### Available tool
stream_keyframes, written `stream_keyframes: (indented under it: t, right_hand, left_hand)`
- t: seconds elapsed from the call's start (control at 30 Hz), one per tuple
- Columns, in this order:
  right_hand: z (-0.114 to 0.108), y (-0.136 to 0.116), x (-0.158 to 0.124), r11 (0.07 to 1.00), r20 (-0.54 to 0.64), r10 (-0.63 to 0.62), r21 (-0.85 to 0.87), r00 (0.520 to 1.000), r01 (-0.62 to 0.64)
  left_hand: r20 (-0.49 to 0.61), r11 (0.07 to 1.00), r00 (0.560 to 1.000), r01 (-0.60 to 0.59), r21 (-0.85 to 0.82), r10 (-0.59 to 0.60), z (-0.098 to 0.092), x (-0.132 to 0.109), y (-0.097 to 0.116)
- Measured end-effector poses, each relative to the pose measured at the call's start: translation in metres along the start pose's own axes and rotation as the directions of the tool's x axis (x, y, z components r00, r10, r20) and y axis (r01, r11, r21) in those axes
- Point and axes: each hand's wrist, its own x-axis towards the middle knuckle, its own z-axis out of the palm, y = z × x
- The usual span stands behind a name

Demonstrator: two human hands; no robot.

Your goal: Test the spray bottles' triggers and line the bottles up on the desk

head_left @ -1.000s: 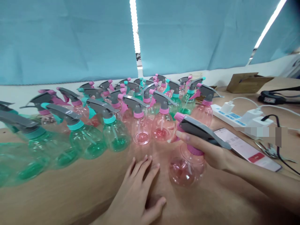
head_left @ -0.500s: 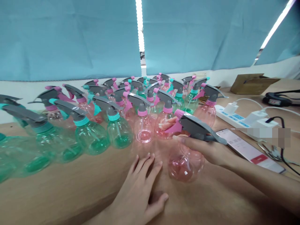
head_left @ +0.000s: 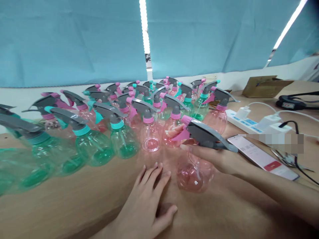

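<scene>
A clear pink spray bottle (head_left: 194,172) with a grey and pink trigger head stands upright at the front right. My right hand (head_left: 214,154) is wrapped round its neck, just under the trigger head; some fingers are hidden behind it. My left hand (head_left: 149,196) lies flat on the wooden table (head_left: 82,202), fingers spread, holding nothing. Beyond its fingertips stands a pink spray bottle (head_left: 151,134) with a pink collar. To the left of that is a green spray bottle (head_left: 124,142) with a turquoise collar, in a row with other green ones.
Several more pink and green spray bottles crowd the back. On the right lie a phone (head_left: 264,157), keys (head_left: 284,157) and a white power strip (head_left: 241,122) with plugs and cables. Behind are a cardboard box (head_left: 264,87), a black strapped object (head_left: 291,102) and a blue curtain (head_left: 87,39).
The view has shifted slightly, so everything appears a little further left. My right hand keeps its hold on the pink spray bottle, and my left hand stays flat on the table.
</scene>
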Motion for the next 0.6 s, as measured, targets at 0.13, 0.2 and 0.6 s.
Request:
stream_keyframes:
  t: [0.13, 0.2, 0.6]
  right_hand:
    - [-0.0014, 0.0030, -0.0012, 0.994, -0.035, 0.079, -0.076, 0.996, -0.082]
    - [-0.0034, 0.0013, -0.0035, 0.996, -0.032, 0.066, -0.061, 0.997, -0.067]
    - [-0.0086, -0.0046, -0.0064, 0.995, -0.058, 0.026, -0.099, 0.998, -0.031]
  left_hand:
    - [-0.026, 1.000, 1.000, -0.001, -0.011, 0.001, 0.0017, -0.0008, -0.0010]
    - [-0.029, 1.000, 1.000, -0.002, -0.013, 0.001, 0.0022, -0.0011, -0.0014]
    - [-0.003, 1.000, 1.000, -0.012, -0.002, 0.012, -0.0012, 0.0003, -0.0007]
